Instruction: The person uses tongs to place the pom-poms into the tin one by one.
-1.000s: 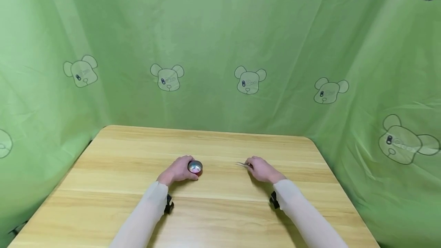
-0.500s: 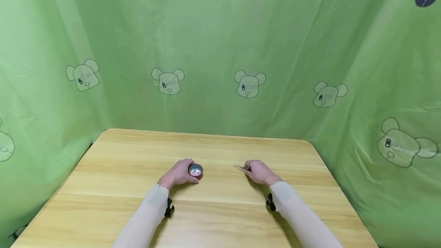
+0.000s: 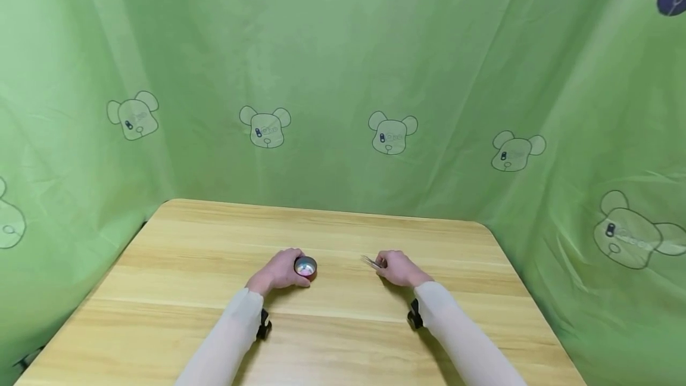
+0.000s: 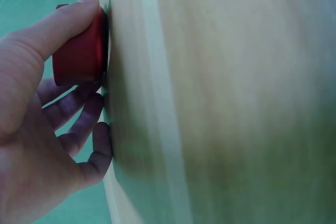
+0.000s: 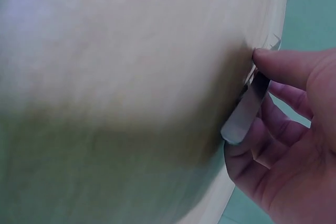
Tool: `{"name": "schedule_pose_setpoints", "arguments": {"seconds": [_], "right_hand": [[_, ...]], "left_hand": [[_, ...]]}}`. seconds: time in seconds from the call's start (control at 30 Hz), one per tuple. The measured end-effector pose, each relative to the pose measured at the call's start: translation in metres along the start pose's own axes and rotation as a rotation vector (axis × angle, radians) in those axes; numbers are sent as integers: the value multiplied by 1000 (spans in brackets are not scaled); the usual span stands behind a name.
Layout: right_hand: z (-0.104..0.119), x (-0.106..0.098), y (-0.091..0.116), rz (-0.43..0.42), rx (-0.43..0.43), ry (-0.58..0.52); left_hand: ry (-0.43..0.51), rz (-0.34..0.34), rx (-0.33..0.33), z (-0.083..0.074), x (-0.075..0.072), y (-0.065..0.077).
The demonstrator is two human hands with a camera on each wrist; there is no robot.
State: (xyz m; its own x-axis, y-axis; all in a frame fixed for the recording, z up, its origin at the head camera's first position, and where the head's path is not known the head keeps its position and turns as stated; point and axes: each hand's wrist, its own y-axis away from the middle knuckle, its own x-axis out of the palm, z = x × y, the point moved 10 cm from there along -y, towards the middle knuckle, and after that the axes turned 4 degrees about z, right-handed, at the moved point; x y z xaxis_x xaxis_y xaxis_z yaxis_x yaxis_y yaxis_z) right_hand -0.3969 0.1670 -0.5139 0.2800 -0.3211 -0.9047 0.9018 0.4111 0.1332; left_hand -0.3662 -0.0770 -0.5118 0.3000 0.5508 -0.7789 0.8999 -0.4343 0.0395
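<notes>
My left hand grips a small round red tin by its side, thumb on one side and fingers on the other. The open tin faces up in the head view, with something pale and pinkish visible inside, too small to identify. It sits on or very near the tabletop. To the right of it, my right hand pinches a pair of metal tweezers between thumb and fingers. The tweezers' thin tips point left and away from me, low over the table and apart from the tin.
A light wood table spreads under both hands. Green curtains printed with bear heads stand behind it and at both sides. Black wrist cameras hang under both pale sleeves.
My right hand has shifted a little left, closer to the tin, and the tweezers have turned so their tips point farther away from me. My left hand stays on the tin.
</notes>
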Motion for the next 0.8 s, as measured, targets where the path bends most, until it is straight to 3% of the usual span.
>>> {"name": "schedule_pose_setpoints", "arguments": {"seconds": [0.4,0.8], "right_hand": [[7,2,2,24,10,-69],[8,0,11,-20,23,-23]], "left_hand": [[7,-7,-3,3,-2,4],[-2,-11,-13,5,-3,9]]}}
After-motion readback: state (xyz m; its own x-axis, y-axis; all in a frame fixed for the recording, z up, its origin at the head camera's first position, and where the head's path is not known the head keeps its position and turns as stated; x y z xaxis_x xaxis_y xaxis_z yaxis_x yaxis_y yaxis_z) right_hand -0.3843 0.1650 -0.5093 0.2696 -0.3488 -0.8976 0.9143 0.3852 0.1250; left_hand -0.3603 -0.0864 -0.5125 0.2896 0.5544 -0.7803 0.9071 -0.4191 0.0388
